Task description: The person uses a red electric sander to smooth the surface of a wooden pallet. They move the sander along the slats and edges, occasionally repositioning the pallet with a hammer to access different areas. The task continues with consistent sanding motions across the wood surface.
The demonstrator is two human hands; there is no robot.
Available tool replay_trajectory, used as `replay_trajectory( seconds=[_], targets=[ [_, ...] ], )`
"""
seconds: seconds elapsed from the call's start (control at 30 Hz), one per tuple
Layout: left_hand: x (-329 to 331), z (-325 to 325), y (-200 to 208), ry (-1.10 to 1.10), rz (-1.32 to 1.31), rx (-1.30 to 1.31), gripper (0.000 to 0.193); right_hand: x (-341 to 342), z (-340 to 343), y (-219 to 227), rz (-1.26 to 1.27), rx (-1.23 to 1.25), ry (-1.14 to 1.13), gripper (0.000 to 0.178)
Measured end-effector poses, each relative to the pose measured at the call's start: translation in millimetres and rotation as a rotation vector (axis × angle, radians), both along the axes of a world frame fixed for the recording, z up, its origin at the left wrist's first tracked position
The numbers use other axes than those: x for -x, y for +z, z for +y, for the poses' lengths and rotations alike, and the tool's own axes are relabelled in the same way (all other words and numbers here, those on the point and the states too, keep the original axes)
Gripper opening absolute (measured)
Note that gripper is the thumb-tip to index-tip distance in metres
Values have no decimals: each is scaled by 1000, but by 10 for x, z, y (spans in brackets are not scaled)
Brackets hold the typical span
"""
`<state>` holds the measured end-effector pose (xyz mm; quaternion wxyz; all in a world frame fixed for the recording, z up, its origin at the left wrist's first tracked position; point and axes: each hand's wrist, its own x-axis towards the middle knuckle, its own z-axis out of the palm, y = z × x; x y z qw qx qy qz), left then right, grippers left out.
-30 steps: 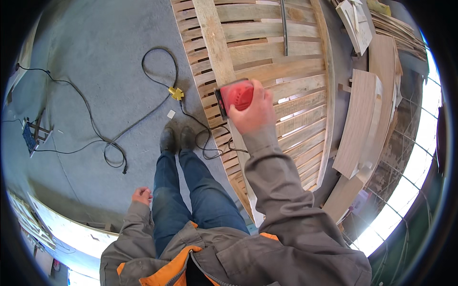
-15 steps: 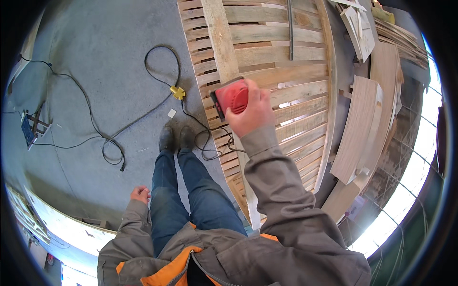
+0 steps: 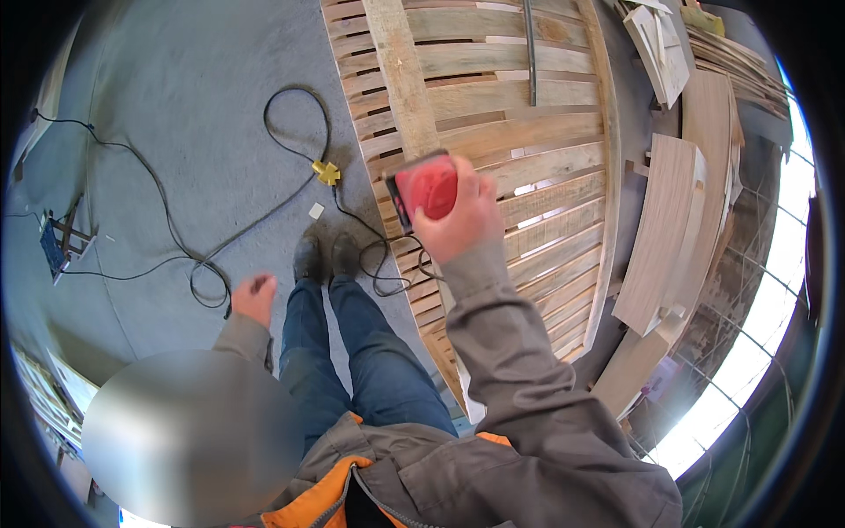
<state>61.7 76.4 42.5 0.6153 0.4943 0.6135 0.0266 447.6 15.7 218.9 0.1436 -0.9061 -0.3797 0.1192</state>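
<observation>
Our right hand (image 3: 471, 211) has its fingers wrapped around a red power sander (image 3: 426, 189), over the long plank (image 3: 407, 88) near the left edge of the slatted table (image 3: 546, 134). Our left hand (image 3: 253, 301) hangs above the floor (image 3: 194, 70), fingers curled; we cannot tell whether they pinch anything.

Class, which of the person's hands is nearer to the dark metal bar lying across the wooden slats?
Right. The right hand, gripping the red power tool, is over the slats, below the metal bar in the picture; the left hand is farther off, over the floor.
</observation>
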Motion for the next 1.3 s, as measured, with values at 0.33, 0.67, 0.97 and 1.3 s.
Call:
replay_trajectory(
  seconds=[0.33,0.67,0.97,1.3],
  targets=[
    [-2484,879,777,-546,-390,-690,24,324,-1215,-14,-16,3,-106,81],
    [-3291,664,688,-844,-245,-976,16,113,-1260,-37,44,-69,-237,82],
    [-3427,534,664,-870,-180,-942,11,94,-1267,-19,95,-46,-244,84],
    [-4032,1967,1212,-443,-301,-1099,25,72,-1187,-82,10,-113,-161,81]
  ],
)
